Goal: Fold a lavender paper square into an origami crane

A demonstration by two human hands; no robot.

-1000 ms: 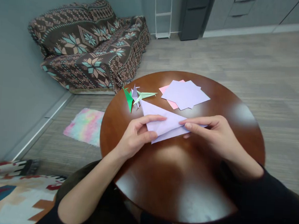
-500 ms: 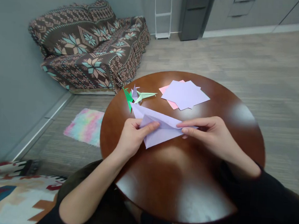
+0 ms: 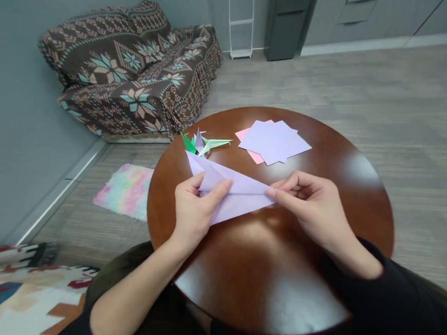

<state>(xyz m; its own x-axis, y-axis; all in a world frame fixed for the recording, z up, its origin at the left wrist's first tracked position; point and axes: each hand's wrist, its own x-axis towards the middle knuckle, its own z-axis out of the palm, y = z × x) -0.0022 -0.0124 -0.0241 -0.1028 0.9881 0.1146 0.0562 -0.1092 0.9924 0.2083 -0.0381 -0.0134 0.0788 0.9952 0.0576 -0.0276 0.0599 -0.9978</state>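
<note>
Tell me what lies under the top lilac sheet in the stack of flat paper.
Under the top lilac sheet, a pink sheet sticks out at the left and lower edges, resting on the round table. Another lilac corner peeks out; anything else underneath is covered.

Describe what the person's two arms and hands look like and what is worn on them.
The left hand is bare, with no ring, watch or glove in view, and the left forearm is uncovered nearly to the elbow, where a dark sleeve edge begins. The right hand is also bare and without jewellery. Its arm is covered to the wrist by a long black sleeve of plain fabric, with no markings.
</note>
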